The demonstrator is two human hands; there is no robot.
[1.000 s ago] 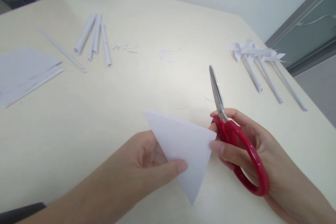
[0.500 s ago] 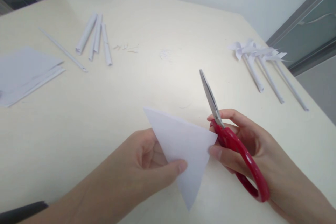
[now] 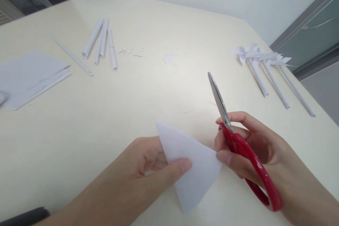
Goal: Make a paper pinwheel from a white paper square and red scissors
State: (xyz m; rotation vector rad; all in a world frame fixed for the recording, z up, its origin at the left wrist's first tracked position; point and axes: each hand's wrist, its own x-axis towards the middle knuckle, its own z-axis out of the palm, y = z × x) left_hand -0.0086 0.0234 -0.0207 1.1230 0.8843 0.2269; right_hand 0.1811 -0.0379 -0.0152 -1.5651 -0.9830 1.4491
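Left hand (image 3: 148,164) comes in from the near left and pinches a folded white paper triangle (image 3: 189,164), thumb laid on top near the lower left edge and the other fingers curled underneath. That triangle is held just above the table (image 3: 79,123) in the near middle, 1 corner pointing far-left, 1 pointing right, and its long tip aimed toward the near edge. Just to its right, the right hand (image 3: 254,152) is closed around the red handles of a pair of scissors (image 3: 238,141), with the thumb tip touching the triangle's right corner. Their metal blades are shut together and point up and away toward the far side, clear of the paper.

Going across the rest of the table from the left: a loose stack of white sheets (image 3: 31,77) lies at the far left edge. Beside it, 1 thin rolled paper stick (image 3: 70,54) lies slanted, and just right of that sit 3 thicker paper rolls (image 3: 102,42) close together. A few small paper scraps (image 3: 131,51) are scattered further right, toward the middle. At the far right, near the table's corner, lie 3 paper pinwheels (image 3: 261,58) on long rolled stems, side by side with their heads touching.
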